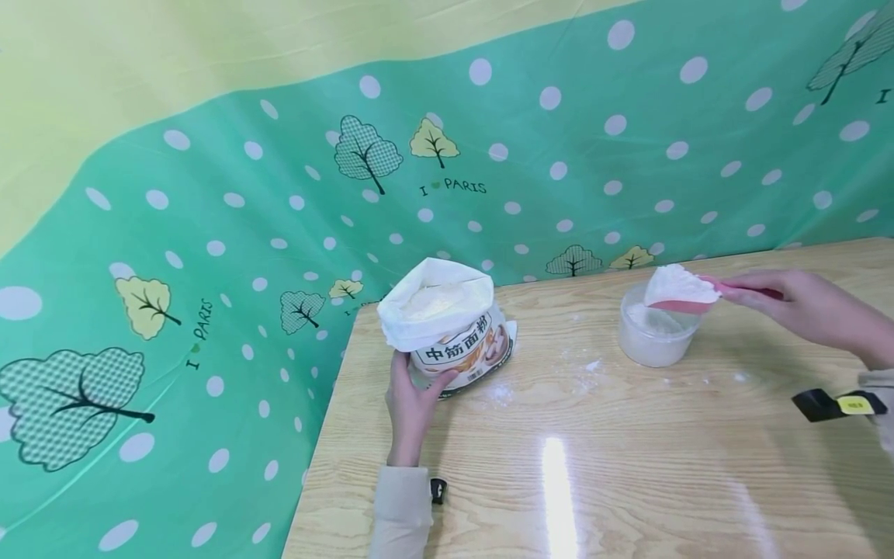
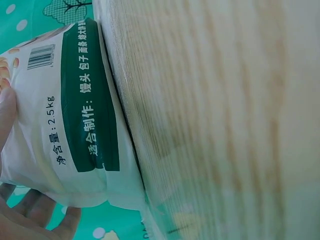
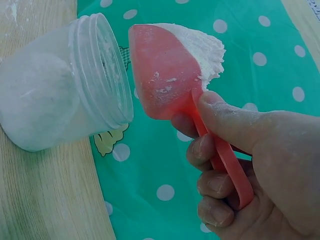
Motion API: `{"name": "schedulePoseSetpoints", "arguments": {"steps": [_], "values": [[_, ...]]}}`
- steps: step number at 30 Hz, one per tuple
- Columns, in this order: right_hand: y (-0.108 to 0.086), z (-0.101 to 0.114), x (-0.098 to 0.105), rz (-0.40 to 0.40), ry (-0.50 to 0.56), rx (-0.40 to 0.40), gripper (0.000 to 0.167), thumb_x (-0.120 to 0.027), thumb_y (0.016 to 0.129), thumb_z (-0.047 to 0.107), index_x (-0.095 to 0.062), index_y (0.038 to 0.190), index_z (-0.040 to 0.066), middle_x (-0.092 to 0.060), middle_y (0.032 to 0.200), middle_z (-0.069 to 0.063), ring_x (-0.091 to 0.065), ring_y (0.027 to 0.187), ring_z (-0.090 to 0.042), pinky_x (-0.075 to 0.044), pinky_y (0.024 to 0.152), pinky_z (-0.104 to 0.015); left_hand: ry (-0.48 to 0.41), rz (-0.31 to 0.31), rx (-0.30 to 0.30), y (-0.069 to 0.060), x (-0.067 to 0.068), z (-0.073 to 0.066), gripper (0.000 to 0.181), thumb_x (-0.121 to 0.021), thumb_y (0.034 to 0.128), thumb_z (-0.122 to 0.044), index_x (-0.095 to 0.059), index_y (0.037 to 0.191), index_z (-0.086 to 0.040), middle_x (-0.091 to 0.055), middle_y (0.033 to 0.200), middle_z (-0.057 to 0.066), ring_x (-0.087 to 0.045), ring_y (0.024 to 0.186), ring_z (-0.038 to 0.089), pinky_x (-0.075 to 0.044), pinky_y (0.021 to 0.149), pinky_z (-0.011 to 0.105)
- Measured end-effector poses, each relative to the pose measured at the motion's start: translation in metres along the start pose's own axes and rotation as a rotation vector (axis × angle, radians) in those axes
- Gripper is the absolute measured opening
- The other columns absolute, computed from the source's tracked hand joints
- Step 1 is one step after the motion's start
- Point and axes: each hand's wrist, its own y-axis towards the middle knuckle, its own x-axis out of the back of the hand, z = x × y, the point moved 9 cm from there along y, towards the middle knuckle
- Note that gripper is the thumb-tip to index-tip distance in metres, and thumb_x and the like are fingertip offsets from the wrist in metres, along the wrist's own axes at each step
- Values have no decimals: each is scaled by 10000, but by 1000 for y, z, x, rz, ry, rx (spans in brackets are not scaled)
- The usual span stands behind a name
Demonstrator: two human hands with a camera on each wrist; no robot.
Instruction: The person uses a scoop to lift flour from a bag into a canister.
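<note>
My right hand point(image 1: 803, 303) grips the handle of a pink scoop point(image 3: 162, 75), which is heaped with white flour point(image 1: 676, 284). In the head view the scoop is over the right side of a clear plastic jar point(image 1: 656, 349), and some white powder shows inside the jar. On the left, my left hand point(image 1: 414, 404) holds the lower side of an upright flour bag point(image 1: 457, 349), thumb on its printed front and fingers around the side. The bag's top is rolled open, with flour visible within. The left wrist view shows the bag's green label point(image 2: 90, 115) and part of that hand.
A wooden table point(image 1: 489, 481) carries the bag and jar, with spilled flour point(image 1: 590, 373) between them. Behind and to the left hangs a green dotted curtain point(image 1: 524, 186) with tree prints, meeting the table's back edge. Black straps are at both wrists.
</note>
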Motion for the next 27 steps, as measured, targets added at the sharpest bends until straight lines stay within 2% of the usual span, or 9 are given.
{"name": "schedulePoseSetpoints", "arguments": {"steps": [3,8,10,15,17,19,20,23,27], "values": [[0,-1,1,10,-7,-7,319,-623,983,119,-644,1227,-85,-633,1181,-351,-516,798,95,-470,576,-166,-2,-4,-7,0,0,-1,898,-848,692,-534,-427,1429,-241,-565,1381,-21,-504,1325,235,-406,1121,474],[-2,-2,4,13,-3,-11,290,-619,982,101,-661,1204,-81,-651,1152,-338,-487,819,159,-473,586,-155,5,-1,1,1,0,1,897,-842,691,-552,-428,1427,-247,-562,1382,-33,-497,1332,221,-398,1130,463],[-3,-3,5,22,-15,-24,295,-619,984,113,-662,1209,-73,-656,1157,-326,-427,813,203,-471,592,-155,8,6,7,1,-1,3,902,-836,690,-566,-423,1430,-257,-555,1387,-43,-490,1338,212,-391,1138,455],[-3,-4,6,58,-60,-34,326,-614,991,137,-646,1212,-100,-644,1168,-340,-512,804,107,-475,589,-177,8,16,10,1,-2,4,922,-821,682,-599,-409,1440,-272,-540,1399,-56,-478,1348,200,-383,1146,446],[-2,-4,6,71,-68,-30,325,-611,991,130,-644,1207,-111,-642,1165,-347,-590,816,7,-492,595,-198,5,18,7,1,-2,3,923,-820,684,-600,-406,1443,-276,-537,1402,-59,-476,1349,198,-383,1145,446],[-1,-4,6,89,-70,-33,333,-604,996,128,-633,1211,-125,-632,1173,-358,-662,856,-116,-556,627,-276,4,17,3,1,-1,2,918,-820,687,-597,-405,1442,-281,-536,1400,-63,-476,1349,196,-383,1145,447],[-1,-4,5,104,-70,-41,345,-597,1000,135,-624,1218,-132,-621,1183,-367,-679,885,-222,-571,643,-323,3,16,1,1,-1,2,915,-820,688,-595,-405,1442,-284,-536,1400,-66,-476,1349,194,-383,1145,446],[-1,-3,4,127,-70,-42,345,-584,1006,125,-614,1219,-145,-609,1192,-381,-651,975,-457,-589,692,-462,5,9,-8,1,0,0,905,-827,691,-582,-413,1437,-280,-545,1392,-61,-485,1342,198,-391,1137,451],[0,-1,4,142,-77,-31,325,-586,1002,107,-625,1208,-142,-624,1176,-371,-641,1008,-482,-582,738,-519,0,-2,-22,0,1,-1,897,-842,691,-552,-427,1429,-253,-561,1379,-31,-502,1326,224,-410,1117,471]]}}
